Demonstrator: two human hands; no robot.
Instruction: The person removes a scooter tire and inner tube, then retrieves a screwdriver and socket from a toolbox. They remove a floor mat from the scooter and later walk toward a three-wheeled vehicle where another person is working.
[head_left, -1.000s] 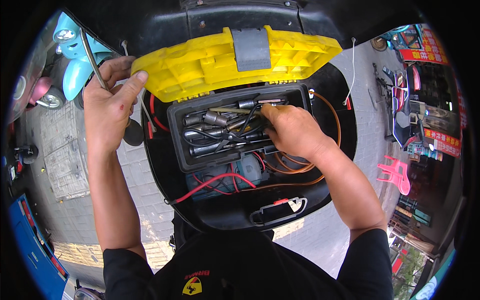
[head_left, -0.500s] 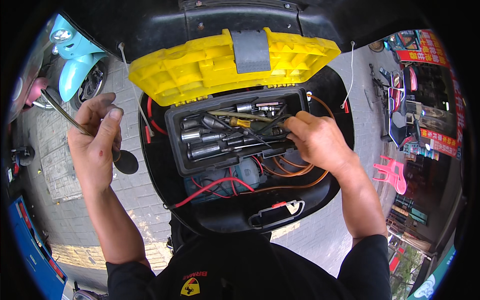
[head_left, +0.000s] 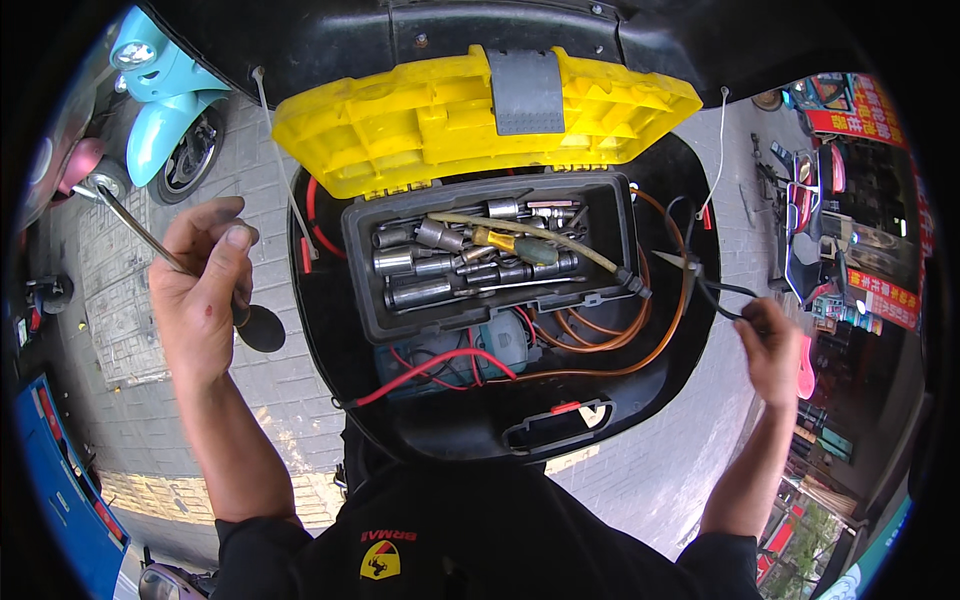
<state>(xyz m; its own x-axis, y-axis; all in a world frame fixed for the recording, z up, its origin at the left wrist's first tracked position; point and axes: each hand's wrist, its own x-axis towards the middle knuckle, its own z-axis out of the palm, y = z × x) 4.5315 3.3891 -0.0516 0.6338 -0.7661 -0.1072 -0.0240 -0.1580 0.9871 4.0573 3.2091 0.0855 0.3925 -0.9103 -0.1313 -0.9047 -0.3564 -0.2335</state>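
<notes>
My right hand (head_left: 768, 350) is closed on one black handle of a pair of scissors (head_left: 694, 268), held beside the right rim of a black top box. The blades point left, over the box. My left hand (head_left: 203, 280) is closed around a thin metal rod (head_left: 140, 232) with a dark rounded end (head_left: 262, 329), left of the box; its exact kind does not show. Between my hands sits an opened grey toolbox (head_left: 365, 310) with a raised yellow lid (head_left: 430, 120). Inside are several metal sockets (head_left: 415, 293), a yellow-and-dark screwdriver (head_left: 515, 245) and a tan hose (head_left: 540, 237).
The black top box (head_left: 660, 390) surrounds the toolbox, its lid (head_left: 660, 60) raised on cords. A teal power tool (head_left: 500, 345), red cable (head_left: 420, 372) and orange hose (head_left: 600, 372) lie in it. Light-blue scooter (head_left: 165, 130) far left; blue cabinet (head_left: 60, 490) near left; parked scooters right.
My right hand has moved out of the toolbox to the right, lifting the scissors out. My left hand still grips the rod and has barely moved.
</notes>
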